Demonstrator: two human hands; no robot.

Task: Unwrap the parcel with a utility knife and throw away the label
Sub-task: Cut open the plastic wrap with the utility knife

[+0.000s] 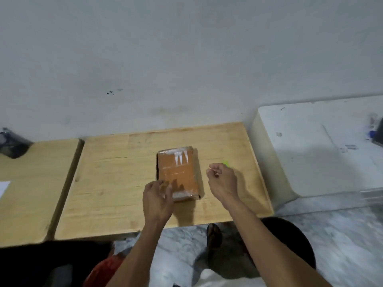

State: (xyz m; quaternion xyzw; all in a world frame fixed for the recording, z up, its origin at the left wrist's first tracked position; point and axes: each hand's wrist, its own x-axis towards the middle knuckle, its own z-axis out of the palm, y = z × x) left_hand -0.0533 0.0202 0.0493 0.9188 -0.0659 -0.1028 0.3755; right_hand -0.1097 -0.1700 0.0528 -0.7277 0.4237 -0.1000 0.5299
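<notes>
One small brown parcel (178, 174) lies flat mid-bench (116, 183), wrapped in glossy clear tape; I judge it light, stiff at the edges and slick on top, so it is best pinned at a near corner rather than pinched. My left grip (158, 198) rests loosely curled fingers on that near-left corner, holding nothing, while my right grip (220, 178) hovers just beside the parcel, curled, and whether it holds anything I cannot tell; something small and green (225, 163) peeks out behind it
</notes>
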